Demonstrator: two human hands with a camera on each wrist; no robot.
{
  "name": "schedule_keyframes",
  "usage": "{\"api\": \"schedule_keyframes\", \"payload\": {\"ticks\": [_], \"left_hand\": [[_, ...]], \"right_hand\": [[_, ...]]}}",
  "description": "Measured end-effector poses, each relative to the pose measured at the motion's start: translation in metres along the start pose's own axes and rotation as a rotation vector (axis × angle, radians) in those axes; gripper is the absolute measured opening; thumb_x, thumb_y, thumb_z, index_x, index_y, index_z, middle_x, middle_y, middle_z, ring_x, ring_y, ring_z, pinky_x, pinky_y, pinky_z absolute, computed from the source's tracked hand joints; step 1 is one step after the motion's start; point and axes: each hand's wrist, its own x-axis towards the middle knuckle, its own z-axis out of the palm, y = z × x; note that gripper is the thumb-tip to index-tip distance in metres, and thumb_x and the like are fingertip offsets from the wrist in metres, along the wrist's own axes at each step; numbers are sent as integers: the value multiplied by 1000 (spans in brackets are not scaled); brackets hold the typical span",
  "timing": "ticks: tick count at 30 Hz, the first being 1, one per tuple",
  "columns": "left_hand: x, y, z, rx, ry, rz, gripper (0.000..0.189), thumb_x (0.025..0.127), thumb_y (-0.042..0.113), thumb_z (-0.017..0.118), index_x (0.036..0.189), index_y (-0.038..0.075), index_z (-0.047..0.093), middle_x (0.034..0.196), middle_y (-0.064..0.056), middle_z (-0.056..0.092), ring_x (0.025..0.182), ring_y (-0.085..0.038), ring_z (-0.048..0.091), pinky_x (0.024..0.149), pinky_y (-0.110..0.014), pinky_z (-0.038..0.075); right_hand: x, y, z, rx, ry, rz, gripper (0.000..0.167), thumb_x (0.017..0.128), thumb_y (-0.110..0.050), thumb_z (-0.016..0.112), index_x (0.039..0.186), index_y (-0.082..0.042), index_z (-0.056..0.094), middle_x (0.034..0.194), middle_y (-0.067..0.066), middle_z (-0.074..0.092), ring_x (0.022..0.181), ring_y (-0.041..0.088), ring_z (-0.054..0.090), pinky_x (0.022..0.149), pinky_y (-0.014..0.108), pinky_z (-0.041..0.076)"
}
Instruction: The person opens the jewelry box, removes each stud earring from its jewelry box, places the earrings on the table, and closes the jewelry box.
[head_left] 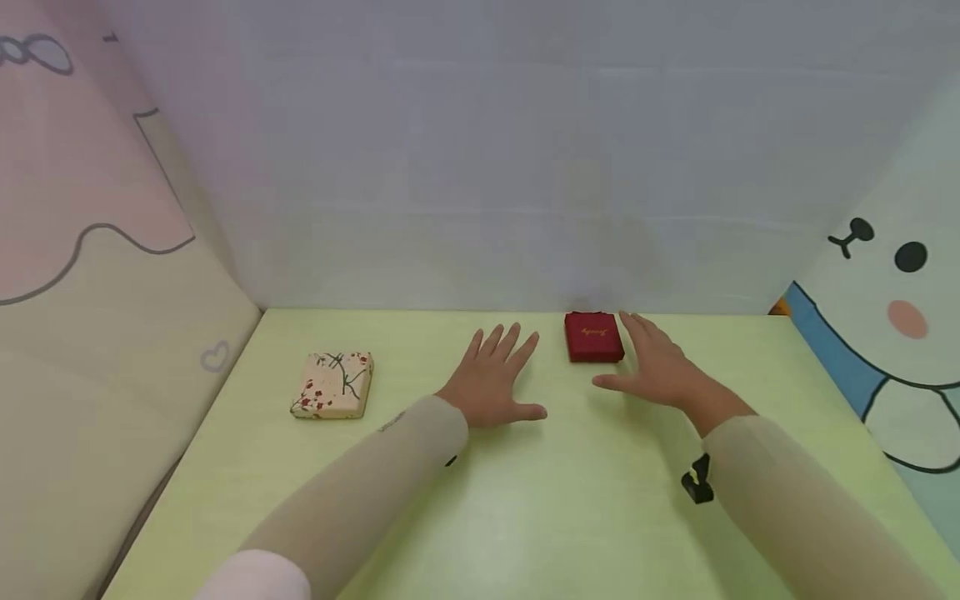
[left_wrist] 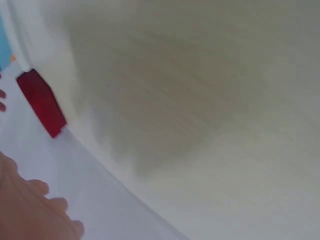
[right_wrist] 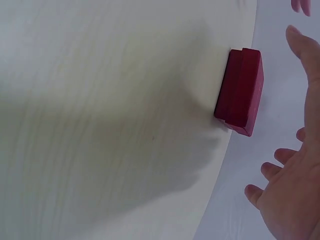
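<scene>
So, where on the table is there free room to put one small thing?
Bare tabletop shows between the two sleeves, and between the floral box and the left hand. The far right corner, beyond the right hand, is also free. It is tight by the red box, close beside that hand.

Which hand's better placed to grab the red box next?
Right, probably. In the head view, the right hand is open, fingers close beside the red box. The left hand is open too, but a wider gap separates it from the box.
</scene>
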Motion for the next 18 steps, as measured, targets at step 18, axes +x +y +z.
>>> {"api": "schedule_keyframes", "payload": {"ticks": [18], "left_hand": [[74, 7, -7, -195, -103, -162, 101, 95, 71, 54, 168, 23, 4, 172, -6, 12, 157, -27, 11, 125, -43, 6]], "right_hand": [[52, -11, -8, -28, -80, 95, 121, 81, -42, 86, 163, 0, 8, 164, 31, 14, 146, 55, 20, 109, 72, 31]]}}
